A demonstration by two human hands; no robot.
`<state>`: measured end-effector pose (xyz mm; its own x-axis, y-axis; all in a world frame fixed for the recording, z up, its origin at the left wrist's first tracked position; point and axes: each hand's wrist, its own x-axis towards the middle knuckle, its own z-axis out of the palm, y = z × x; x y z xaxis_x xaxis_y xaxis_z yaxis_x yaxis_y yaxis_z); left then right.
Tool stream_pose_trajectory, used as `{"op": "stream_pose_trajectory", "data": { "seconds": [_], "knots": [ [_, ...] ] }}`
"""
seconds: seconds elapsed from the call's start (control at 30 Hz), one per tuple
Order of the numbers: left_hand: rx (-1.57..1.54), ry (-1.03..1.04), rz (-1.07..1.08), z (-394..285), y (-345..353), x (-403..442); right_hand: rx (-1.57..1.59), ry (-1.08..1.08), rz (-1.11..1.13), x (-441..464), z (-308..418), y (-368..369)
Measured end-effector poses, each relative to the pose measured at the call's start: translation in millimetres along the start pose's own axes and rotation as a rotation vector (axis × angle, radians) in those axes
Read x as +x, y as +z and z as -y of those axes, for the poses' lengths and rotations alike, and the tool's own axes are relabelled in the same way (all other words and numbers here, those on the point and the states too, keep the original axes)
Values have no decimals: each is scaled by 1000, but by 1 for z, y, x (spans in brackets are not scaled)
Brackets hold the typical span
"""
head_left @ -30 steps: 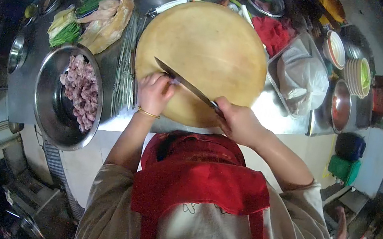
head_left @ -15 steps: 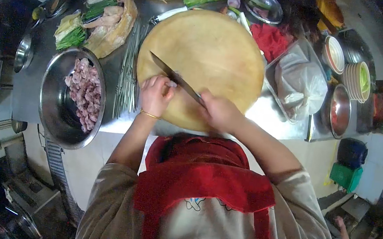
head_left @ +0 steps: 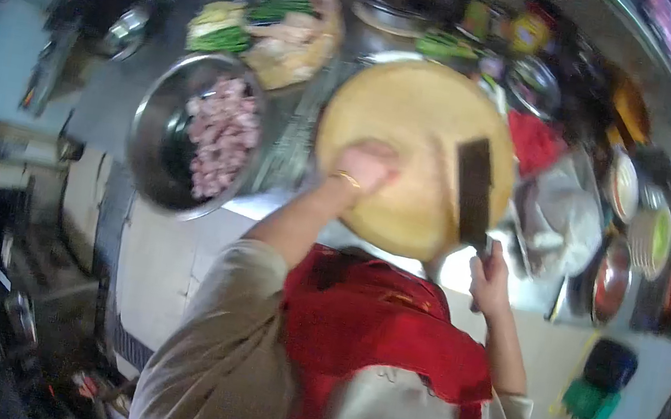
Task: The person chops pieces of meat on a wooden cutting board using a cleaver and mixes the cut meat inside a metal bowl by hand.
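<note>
From the head view, here's the picture: the cleaver point(head_left: 474, 187) has just swung over to the right side of the round board point(head_left: 421, 101), and it's turned so its broad face is towards me. A moment ago I had it slanting across the board, right beside the left hand point(head_left: 366, 165); now blade and hand are well apart, so I judge there's no cut under way at this instant.

My right hand point(head_left: 494, 281) is beyond the board's near edge, fingers closed around the cleaver's handle, blade reaching up over the board. The left is low over the left half of the board, badly smeared by motion. I can't tell whether those fingers are open or curled, touching the wood or holding anything.

The whole view has shifted too, and everything's a bit soft. Left of the board on the tabletop point(head_left: 111, 111) I've got thin rods point(head_left: 295, 130), then a steel bowl point(head_left: 147, 129) with pale pink meat pieces point(head_left: 224, 141) in it. Behind that bowl sit cut greens point(head_left: 222, 38) and a big pale slab point(head_left: 291, 42). Over on the right, a red cloth point(head_left: 534, 142) is beside the board, with a whitish plastic bag point(head_left: 568, 210) nearer me.
</note>
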<state>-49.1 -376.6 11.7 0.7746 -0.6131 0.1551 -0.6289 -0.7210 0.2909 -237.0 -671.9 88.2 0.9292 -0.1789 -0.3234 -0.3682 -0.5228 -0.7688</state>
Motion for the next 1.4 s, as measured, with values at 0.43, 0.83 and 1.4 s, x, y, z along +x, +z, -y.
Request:
{"op": "stream_pose_trajectory", "data": {
  "seconds": [0.43,0.83,1.4],
  "knots": [
    [17,-1025,-200,245,-155,-212,-61,-48,31,2,10,5],
    [-328,-872,-157,225,-123,-219,-117,-53,17,5,8,7],
    [-130,-212,-414,-35,-17,-49,-256,-97,227,-37,95,10]
  ]
}}
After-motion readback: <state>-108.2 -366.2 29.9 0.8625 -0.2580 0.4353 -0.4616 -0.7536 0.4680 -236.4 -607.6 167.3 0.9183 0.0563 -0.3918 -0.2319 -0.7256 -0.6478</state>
